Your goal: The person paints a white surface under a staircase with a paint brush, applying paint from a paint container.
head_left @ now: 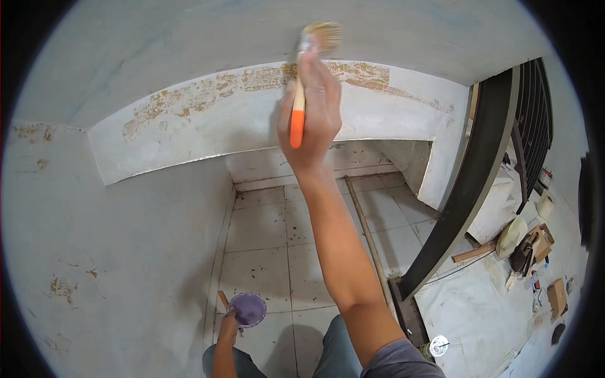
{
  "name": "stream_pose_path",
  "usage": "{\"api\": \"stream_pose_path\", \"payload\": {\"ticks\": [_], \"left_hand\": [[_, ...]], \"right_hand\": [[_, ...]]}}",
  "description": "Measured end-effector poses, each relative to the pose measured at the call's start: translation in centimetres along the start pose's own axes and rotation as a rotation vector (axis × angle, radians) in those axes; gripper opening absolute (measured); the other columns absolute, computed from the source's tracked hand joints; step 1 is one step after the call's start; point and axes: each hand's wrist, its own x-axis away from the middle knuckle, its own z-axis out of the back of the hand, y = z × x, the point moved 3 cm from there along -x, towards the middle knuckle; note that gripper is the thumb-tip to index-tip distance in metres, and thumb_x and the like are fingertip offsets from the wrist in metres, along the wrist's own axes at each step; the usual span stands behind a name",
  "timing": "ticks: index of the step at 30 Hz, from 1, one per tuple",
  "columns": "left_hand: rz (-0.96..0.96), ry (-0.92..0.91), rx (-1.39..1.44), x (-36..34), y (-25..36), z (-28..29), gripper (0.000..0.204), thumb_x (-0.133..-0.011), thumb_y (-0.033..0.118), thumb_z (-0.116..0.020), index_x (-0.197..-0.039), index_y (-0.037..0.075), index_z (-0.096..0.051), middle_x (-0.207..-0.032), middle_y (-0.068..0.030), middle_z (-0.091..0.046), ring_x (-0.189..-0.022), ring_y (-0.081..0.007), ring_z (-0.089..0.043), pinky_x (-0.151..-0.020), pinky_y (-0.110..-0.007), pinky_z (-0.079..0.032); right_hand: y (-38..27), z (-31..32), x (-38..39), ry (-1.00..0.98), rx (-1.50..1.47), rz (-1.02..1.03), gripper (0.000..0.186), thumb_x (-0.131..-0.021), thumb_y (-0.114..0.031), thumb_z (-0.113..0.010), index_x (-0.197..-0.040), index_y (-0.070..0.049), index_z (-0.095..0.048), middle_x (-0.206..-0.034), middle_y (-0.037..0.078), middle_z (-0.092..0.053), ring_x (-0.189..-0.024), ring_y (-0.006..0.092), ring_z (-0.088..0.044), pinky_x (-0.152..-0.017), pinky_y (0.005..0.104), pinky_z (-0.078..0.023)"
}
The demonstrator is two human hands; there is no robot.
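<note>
My right hand (pixel 315 116) is raised in the middle, closed around a paintbrush (pixel 297 126) with a pale wooden handle and an orange end. The bristles are blurred and lie against or close to the grey wall surface (pixel 220 38) above; contact is hard to tell. Lower down, my left hand (pixel 230 321) grips a small round container (pixel 247 310) whose inside looks purple. A wooden stick or handle (pixel 223 298) pokes out beside it, partly hidden.
A white ledge (pixel 208 126) with peeling brown patches crosses ahead. To the right stand a dark metal frame (pixel 466 183) and a long pole (pixel 368 239) on the tiles. Boxes (pixel 557 297), bags (pixel 512 236) and a lidded cup (pixel 438 345) sit farther right.
</note>
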Motion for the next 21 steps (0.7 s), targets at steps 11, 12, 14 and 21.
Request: {"api": "stream_pose_path", "payload": {"ticks": [11, 12, 14, 21], "left_hand": [[-0.019, -0.043, 0.004, 0.0, -0.3, 0.7, 0.057, -0.096, 0.047, -0.050, -0.115, -0.007, -0.053, -0.079, -0.0070, -0.052, -0.065, -0.0176, -0.052, -0.056, -0.034, -0.043], [-0.016, -0.045, 0.003, -0.4, -0.6, 0.7, 0.057, -0.096, 0.047, -0.050, -0.115, -0.007, -0.053, -0.079, -0.0070, -0.052, -0.065, -0.0176, -0.052, -0.056, -0.034, -0.043], [-0.058, -0.018, 0.017, -0.9, -1.2, 1.6, 0.058, -0.096, 0.048, -0.050, -0.115, -0.007, -0.053, -0.077, -0.0065, -0.051, -0.063, -0.0171, -0.050, -0.054, -0.034, -0.043], [-0.024, -0.006, -0.002, -1.7, -2.2, 2.5, 0.059, -0.096, 0.047, -0.051, -0.120, -0.007, -0.052, -0.082, -0.0062, -0.053, -0.066, -0.0166, -0.049, -0.058, -0.033, -0.043]], "right_hand": [[1.3, 2.2, -0.7, 0.267, -0.027, -0.372, 0.043, -0.085, 0.002, -0.061, -0.128, -0.001, -0.057, -0.123, 0.021, -0.060, -0.111, 0.0323, -0.059, -0.093, 0.0385, -0.050], [0.8, 0.4, -0.5, 0.158, -0.030, -0.190, 0.044, -0.084, 0.003, -0.061, -0.128, -0.001, -0.057, -0.121, 0.019, -0.061, -0.111, 0.0320, -0.059, -0.093, 0.0387, -0.051], [-0.6, -1.1, 0.8, -0.059, -0.080, -0.046, 0.046, -0.081, 0.004, -0.063, -0.126, -0.001, -0.059, -0.118, 0.016, -0.063, -0.110, 0.0311, -0.059, -0.092, 0.0385, -0.051], [0.4, 4.2, -0.8, -0.233, 0.047, 0.295, 0.045, -0.077, 0.008, -0.066, -0.121, 0.000, -0.063, -0.117, 0.019, -0.064, -0.107, 0.0318, -0.061, -0.094, 0.0387, -0.050]]}}
